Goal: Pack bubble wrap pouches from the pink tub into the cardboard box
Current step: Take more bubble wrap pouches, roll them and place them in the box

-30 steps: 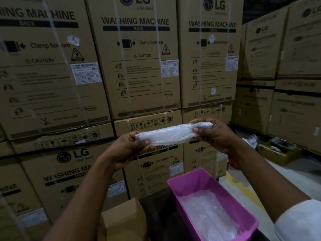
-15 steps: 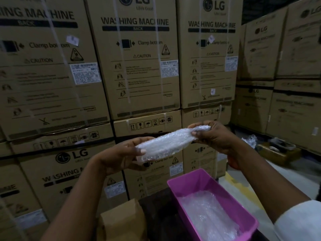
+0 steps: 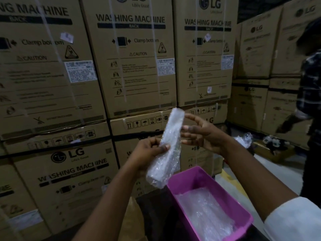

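Pouch: a long, narrow bubble wrap pouch (image 3: 166, 148) stands nearly upright at the middle of the view, its top leaning toward 1 o'clock, its lower end hanging just above the tub's near-left corner.
Left hand: the left hand (image 3: 147, 153) pinches the pouch at about mid-length, thumb across the front and the other fingers curled behind it.
Right hand: the right hand (image 3: 201, 134) is at 3 o'clock from the pouch, fingers spread and relaxed, gripping nothing; whether its fingertips brush the pouch's edge I cannot tell.
Tub: the pink tub (image 3: 189, 178) lies at 5 o'clock from the pouch, with more clear bubble wrap (image 3: 208, 214) in its bottom.
Box: a brown cardboard box (image 3: 133, 216) shows only as a flap at 7 o'clock from the pouch, mostly hidden by the left forearm.
Weight: probably very light, since one pinch carries it.
Stiffness: soft and springy; it holds its length here but would likely bend if held by one end.
Surface: slick plastic film, likely to slide under a loose grip.
Fragility: bubbles could pop under a hard squeeze.
Where to hold: mid-length, as now, with a gentle pinch across the width.
Backdrop: stacked LG washing machine cartons (image 3: 133, 54) fill the view from 9 to 3 o'clock.
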Available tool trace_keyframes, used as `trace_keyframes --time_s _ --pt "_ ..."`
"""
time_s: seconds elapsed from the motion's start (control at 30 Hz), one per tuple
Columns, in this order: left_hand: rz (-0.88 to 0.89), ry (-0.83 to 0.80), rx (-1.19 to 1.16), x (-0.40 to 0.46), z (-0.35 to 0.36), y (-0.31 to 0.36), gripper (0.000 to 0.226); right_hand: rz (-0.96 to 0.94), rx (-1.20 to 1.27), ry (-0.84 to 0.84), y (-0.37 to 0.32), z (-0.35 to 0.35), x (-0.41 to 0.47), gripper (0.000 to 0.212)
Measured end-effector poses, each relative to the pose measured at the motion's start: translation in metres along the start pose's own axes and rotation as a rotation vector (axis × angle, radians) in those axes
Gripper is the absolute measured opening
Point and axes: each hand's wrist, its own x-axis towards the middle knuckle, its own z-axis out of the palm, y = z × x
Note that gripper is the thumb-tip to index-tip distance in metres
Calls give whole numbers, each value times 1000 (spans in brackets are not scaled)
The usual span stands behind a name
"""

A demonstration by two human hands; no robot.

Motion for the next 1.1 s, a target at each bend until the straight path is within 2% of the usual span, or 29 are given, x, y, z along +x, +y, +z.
trace_keyframes --time_s 0.07,0.13,0.2,0.37,0.5,0.6,0.83,0.97,1.07,1.1 --pt "-3 74 -147 3 4 0 22 40 59 -20 13 6 1 79" --pt "5 129 -253 8 8 3 24 48 4 -29 21 18 2 64" --pt "26 177 -292 11 12 5 24 21 -72 -9 24 29 5 48" --pt "41 232 -280 17 15 8 18 -41 -139 86 21 45 11 29" --pt "36 212 -234 15 8 11 22 -41 -104 70 21 48 12 33" --pt "48 181 -346 14 4 10 26 -52 -89 51 22 49 11 26" --pt "47 147 -354 15 4 10 10 -92 -58 46 23 51 13 21" --pt "74 95 -363 14 3 12 25 -132 -83 100 24 45 14 12" --pt "59 98 -325 14 0 10 22 -151 -171 77 23 41 15 23" --pt "45 101 -304 15 0 9 27 -160 -226 71 23 41 15 26"
